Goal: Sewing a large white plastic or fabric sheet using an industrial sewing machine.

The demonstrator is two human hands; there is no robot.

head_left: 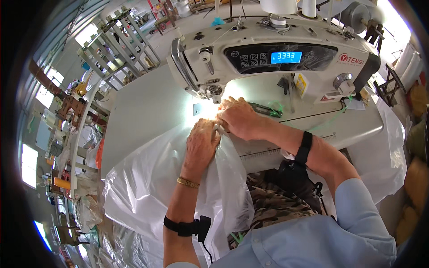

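Both hands are at the lit needle area of a white sewing machine (192, 49). My left hand (202, 142) is closed on the gathered top of a translucent plastic sheet (156, 165), which hangs over the table's front edge and onto my lap. Just right of it, my right hand (241, 117) pinches the same plastic near the presser foot, its fingertips partly lost in the lamp's glare. The needle and the plastic's edge under it are washed out by the light. Beside my right hand lies a dark narrow tool (267, 110) with green thread on it.
The pale machine table (138, 107) has a ruler scale (259, 152) along its front edge. Thread cones (279, 5) stand over the machine. More translucent plastic (389, 152) hangs at the right. At the far left are metal racks (118, 49) and a cluttered bench (78, 129).
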